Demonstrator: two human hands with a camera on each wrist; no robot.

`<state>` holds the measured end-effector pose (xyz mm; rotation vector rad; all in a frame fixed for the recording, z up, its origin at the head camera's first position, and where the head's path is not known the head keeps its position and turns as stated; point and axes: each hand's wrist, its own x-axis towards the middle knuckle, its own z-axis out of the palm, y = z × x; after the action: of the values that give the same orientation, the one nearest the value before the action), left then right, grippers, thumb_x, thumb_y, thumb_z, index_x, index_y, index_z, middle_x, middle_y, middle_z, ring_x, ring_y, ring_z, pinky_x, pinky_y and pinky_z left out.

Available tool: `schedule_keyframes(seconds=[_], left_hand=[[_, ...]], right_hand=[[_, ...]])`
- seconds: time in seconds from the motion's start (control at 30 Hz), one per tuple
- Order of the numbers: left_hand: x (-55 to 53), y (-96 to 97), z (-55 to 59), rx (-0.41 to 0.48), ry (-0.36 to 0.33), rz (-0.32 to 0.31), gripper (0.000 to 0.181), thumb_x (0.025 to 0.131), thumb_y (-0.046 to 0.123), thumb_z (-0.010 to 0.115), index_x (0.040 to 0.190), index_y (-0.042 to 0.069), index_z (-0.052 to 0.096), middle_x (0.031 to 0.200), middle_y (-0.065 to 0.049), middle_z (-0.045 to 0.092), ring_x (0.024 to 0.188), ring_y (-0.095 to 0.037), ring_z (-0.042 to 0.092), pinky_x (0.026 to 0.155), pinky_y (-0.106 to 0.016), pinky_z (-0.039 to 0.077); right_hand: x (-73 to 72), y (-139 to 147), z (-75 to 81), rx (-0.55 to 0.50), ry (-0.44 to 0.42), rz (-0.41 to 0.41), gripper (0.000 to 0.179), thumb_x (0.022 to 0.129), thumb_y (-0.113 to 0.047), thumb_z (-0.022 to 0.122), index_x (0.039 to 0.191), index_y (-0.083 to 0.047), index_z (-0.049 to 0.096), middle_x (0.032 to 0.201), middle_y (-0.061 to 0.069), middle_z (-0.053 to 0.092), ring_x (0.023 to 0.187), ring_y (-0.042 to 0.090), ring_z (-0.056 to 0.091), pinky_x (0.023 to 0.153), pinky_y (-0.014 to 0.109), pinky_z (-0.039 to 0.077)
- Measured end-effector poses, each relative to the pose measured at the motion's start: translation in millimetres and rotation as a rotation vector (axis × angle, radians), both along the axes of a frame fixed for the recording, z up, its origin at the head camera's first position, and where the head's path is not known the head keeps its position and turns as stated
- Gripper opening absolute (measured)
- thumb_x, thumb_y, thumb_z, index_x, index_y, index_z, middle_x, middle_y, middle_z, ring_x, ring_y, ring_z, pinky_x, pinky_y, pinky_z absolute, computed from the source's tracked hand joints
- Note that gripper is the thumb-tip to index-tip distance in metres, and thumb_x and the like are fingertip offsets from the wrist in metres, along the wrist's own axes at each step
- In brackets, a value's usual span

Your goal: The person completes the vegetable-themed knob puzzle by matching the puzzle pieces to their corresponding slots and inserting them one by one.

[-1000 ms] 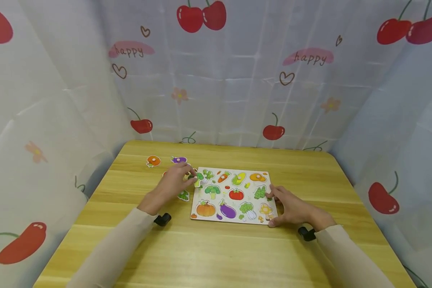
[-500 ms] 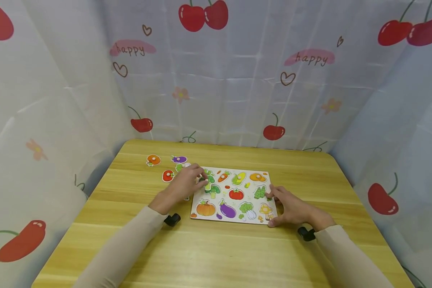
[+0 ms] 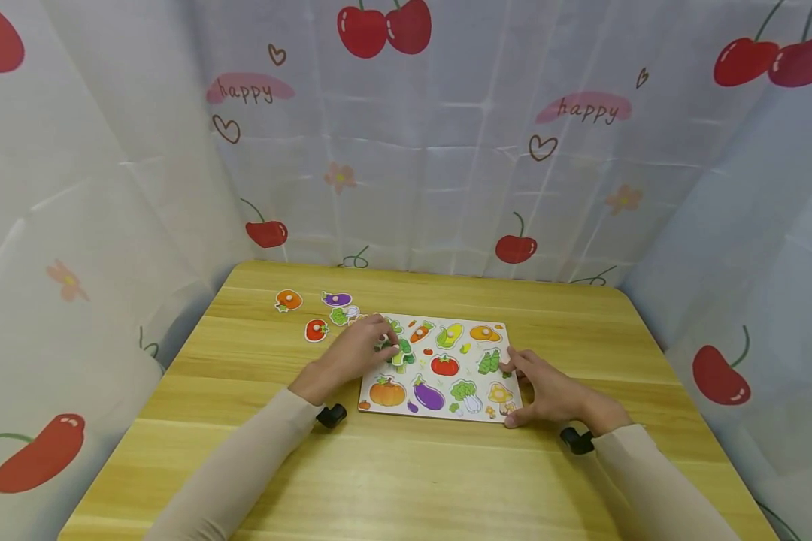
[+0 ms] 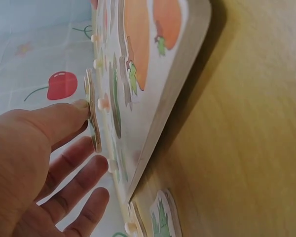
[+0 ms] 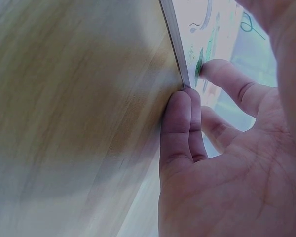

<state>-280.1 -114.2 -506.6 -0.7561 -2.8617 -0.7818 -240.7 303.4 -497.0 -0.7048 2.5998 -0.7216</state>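
In the head view a vegetable puzzle board (image 3: 468,359) lies on the table. My left hand (image 3: 353,350) is over its left part, thumb and finger pinching a broccoli puzzle piece (image 3: 406,349) that overlaps the printed broccoli. From the left wrist view, that piece (image 4: 93,116) stands edge-on just off the board's face, its other fingers spread loosely behind. My right hand (image 3: 548,391) holds the board's right edge, thumb at the near corner. The right wrist view has one fingertip (image 5: 211,68) on the printed face and two fingers against the edge. Carrot (image 3: 418,333) and corn (image 3: 449,335) pieces sit in the board.
Left of the board lie loose knobbed pieces: a pumpkin (image 3: 288,300), an eggplant (image 3: 337,299), a tomato (image 3: 316,330) and a bok choy (image 3: 341,315). A green leafy piece (image 4: 163,217) lies beside the board's edge. A cherry-print curtain (image 3: 440,188) surrounds the wooden table (image 3: 406,481).
My left hand has carried the broccoli piece rightward from beside the board's left edge to over the printed broccoli. The right hand and board have stayed in place.
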Motion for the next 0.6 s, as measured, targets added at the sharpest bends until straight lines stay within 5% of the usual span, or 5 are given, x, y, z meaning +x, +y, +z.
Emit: schedule_keyframes(seconds=[0.6], left_hand=[[0.2,5.4,-7.6,-0.044,0.018,-0.034,0.014,0.108,0.026,0.088,0.114,0.014,0.085,0.116,-0.003,0.076,0.103,-0.019,0.068,0.101,-0.042,0.065]], right_hand=[[-0.8,1.1,-3.0,0.004,0.024,0.003,0.103,0.087,-0.05,0.105,0.165,-0.004,0.055,0.184,0.033,0.03,0.147,0.042,0.063,0.13,0.07,0.048]])
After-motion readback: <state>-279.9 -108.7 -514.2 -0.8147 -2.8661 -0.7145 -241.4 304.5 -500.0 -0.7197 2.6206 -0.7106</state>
